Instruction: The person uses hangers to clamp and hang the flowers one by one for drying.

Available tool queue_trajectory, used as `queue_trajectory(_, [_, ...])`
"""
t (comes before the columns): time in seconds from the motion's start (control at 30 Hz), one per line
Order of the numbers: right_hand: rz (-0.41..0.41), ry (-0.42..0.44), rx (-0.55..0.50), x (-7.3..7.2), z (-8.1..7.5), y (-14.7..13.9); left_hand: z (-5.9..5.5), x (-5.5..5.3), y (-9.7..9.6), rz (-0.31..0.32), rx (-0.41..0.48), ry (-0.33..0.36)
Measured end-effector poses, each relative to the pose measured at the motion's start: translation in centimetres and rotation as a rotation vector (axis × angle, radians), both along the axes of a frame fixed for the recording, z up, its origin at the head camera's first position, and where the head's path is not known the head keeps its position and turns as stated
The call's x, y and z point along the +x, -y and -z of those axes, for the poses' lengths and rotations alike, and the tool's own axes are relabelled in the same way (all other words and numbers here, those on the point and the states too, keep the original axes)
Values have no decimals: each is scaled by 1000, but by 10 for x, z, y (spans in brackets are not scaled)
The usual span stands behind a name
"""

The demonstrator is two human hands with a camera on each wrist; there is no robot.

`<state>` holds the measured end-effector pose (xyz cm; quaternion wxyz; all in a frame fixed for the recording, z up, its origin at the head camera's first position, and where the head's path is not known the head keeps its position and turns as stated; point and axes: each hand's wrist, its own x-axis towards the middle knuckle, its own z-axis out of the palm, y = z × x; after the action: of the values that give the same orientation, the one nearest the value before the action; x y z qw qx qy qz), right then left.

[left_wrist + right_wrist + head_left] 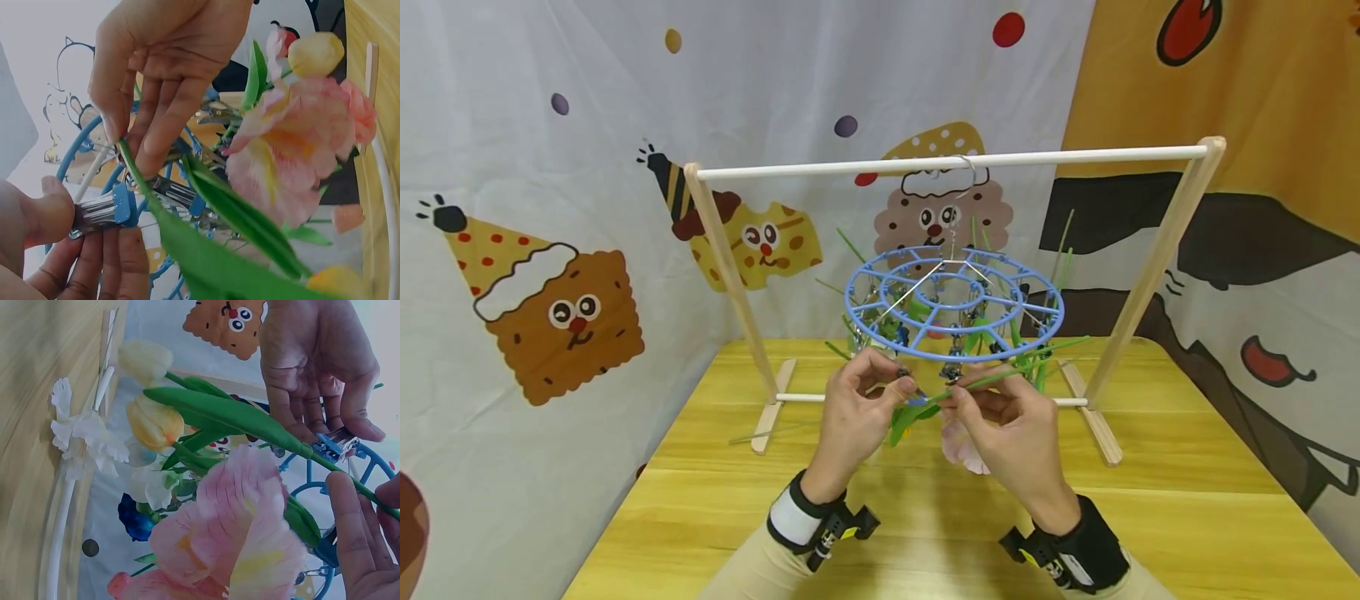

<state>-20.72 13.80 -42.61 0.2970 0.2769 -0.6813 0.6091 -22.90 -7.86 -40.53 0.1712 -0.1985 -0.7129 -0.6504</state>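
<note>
My left hand [865, 400] pinches a metal clip [103, 215] with blue tips, just below the front rim of a round blue hanging rack [887, 348]. In the left wrist view, the clip lies between thumb and fingers. My right hand [1011, 425] pinches the green stem [353, 481] of an artificial flower between thumb and fingers. The stem runs close by the clip's blue tips; whether the clip grips it I cannot tell. Long green leaves [225, 415] spread from this stem, and a yellow tulip head [156, 422] shows beyond them.
A wooden stand with a white crossbar [820, 168] carries the rack by a hook. More clips and flowers hang under it, including a large pink flower [212, 519] and a blue one [135, 517]. A white flower [87, 440] lies by the stand's lower bar on the wooden table [700, 500].
</note>
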Motion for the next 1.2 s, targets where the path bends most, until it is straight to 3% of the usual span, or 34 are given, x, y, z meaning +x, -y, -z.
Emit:
queue_trajectory(0.43, [-38,-34,-63,-2,2,2,5,1,-10,7,60,-27])
queue_trajectory(0.67, [27,-44,-41,-2,1,0,5,2,-13,29,101,-13])
queue_trajectory(1.0, [66,-32,7,-2,-3,-3,6,2,-16,41,31,67])
queue_trajectory(1.2, [149,-25,99,-3,-7,-9,9,3,-14,37,-55,39])
